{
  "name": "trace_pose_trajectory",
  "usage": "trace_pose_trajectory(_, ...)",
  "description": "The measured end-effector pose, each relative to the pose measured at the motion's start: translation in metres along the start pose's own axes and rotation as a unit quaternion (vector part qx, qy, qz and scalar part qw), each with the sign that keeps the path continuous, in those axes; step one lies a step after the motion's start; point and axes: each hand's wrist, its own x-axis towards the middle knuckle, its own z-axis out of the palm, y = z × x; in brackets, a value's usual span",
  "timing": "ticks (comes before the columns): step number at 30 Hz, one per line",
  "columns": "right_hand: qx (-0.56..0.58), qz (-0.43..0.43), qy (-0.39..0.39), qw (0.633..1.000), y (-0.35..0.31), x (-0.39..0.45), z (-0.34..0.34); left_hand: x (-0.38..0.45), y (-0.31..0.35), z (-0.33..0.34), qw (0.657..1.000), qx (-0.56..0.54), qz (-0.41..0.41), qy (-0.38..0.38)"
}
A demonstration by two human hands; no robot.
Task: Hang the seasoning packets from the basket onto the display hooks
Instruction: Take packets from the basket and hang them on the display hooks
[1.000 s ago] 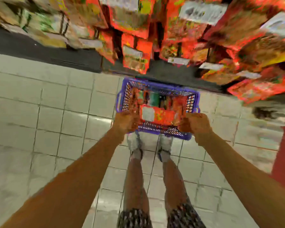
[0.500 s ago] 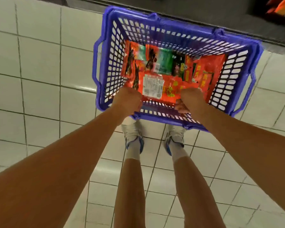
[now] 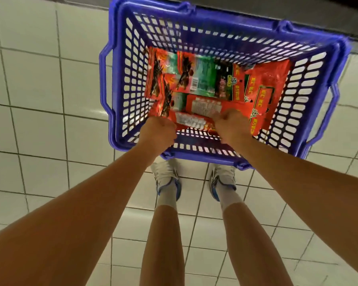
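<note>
A blue plastic basket (image 3: pixel 120 79) stands on the tiled floor in front of my feet. Several red and green seasoning packets (image 3: pixel 203 77) lie flat on its bottom. Close to the basket's near wall, a red packet with a white label (image 3: pixel 192 120) is held between my hands. My left hand (image 3: pixel 159 131) grips its left end with curled fingers. My right hand (image 3: pixel 229 124) grips its right end. The display hooks are out of view.
Pale floor tiles (image 3: pixel 39 100) surround the basket. A dark shelf base (image 3: pixel 256 11) runs along the top edge, right behind the basket. My white shoes (image 3: pixel 165 176) stand just short of the basket's near rim.
The view has dropped from the hanging display down to the basket, which now fills the upper frame. Both hands, still holding the red packet, have sunk lower inside the basket.
</note>
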Motion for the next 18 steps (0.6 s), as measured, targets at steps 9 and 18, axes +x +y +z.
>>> trace_pose_trajectory(9,0.160,0.013,0.092,0.983,0.028,-0.037,-0.009,-0.010,0.015,-0.005,0.993,0.003,0.092,0.073)
trace_pose_trajectory(18,0.349,-0.129,-0.055,0.927,-0.009,-0.054,-0.086,-0.023,0.039,-0.011,0.966,0.103,0.235,0.035)
